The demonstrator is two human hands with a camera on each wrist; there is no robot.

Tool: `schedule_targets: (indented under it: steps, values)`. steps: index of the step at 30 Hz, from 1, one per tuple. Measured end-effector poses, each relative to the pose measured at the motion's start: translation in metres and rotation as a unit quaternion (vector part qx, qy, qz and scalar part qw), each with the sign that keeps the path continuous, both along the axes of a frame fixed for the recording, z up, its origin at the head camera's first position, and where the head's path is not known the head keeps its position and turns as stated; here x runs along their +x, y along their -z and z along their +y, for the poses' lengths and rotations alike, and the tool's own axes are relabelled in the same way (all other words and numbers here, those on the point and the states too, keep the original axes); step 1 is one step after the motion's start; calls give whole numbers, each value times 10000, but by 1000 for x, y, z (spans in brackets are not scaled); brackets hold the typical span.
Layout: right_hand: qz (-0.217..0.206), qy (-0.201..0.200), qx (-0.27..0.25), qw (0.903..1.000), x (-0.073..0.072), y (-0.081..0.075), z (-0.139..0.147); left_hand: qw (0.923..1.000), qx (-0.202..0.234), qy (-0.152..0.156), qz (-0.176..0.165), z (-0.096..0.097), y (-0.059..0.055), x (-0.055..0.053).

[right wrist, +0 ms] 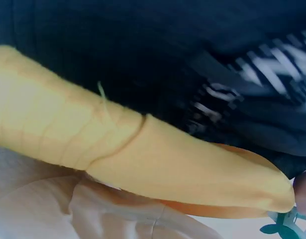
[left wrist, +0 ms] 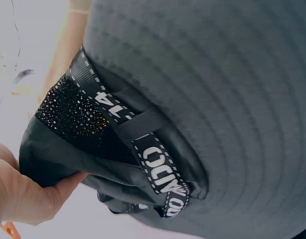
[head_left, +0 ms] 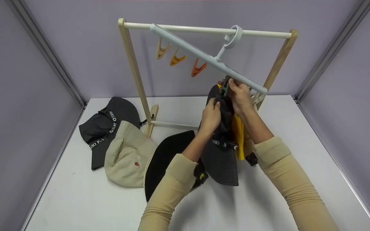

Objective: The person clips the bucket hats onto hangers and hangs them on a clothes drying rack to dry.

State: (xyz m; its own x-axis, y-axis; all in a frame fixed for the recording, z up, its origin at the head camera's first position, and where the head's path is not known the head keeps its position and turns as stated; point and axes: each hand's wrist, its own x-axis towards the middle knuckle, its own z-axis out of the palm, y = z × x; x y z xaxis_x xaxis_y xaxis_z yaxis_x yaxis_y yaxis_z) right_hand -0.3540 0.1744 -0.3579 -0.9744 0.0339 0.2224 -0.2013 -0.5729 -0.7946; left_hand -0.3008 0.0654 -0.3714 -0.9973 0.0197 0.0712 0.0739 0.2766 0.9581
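My left hand (head_left: 211,117) pinches the crown of a dark grey bucket hat (head_left: 220,163) with a lettered ribbon; its stitched brim fills much of the left wrist view. Near the hat's upper edge, my right hand (head_left: 241,96) pinches a dark green clothespin (head_left: 225,87) beneath a light blue hanger (head_left: 191,49). The hanger tilts, right end low, hooked on a white rail (head_left: 185,29). Just behind the grey hat hangs a yellow hat (right wrist: 207,172), with a beige hat (right wrist: 113,214) beside it in the right wrist view. The clothespin's grip on the fabric is partly hidden by fingers.
Three clothespins, tan (head_left: 162,51), yellow (head_left: 177,60) and orange (head_left: 198,69), dangle from the hanger. On the white table's left lie another dark grey hat (head_left: 98,126), a cream hat (head_left: 127,160) and a black-lined hat (head_left: 165,160). Wooden posts (head_left: 135,70) support the rail.
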Motion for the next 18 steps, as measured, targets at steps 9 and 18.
schedule_targets:
  steps: [9, 18]
  values:
    - [-71, 77, 76, 9999, 1, -1, -3, 9993, -315, -176, -49, 2, -5, -8]
    - [28, -182, 80, 9998, 3, -1, 2, 9924, -1094, -111, 544, 6, -8, -11]
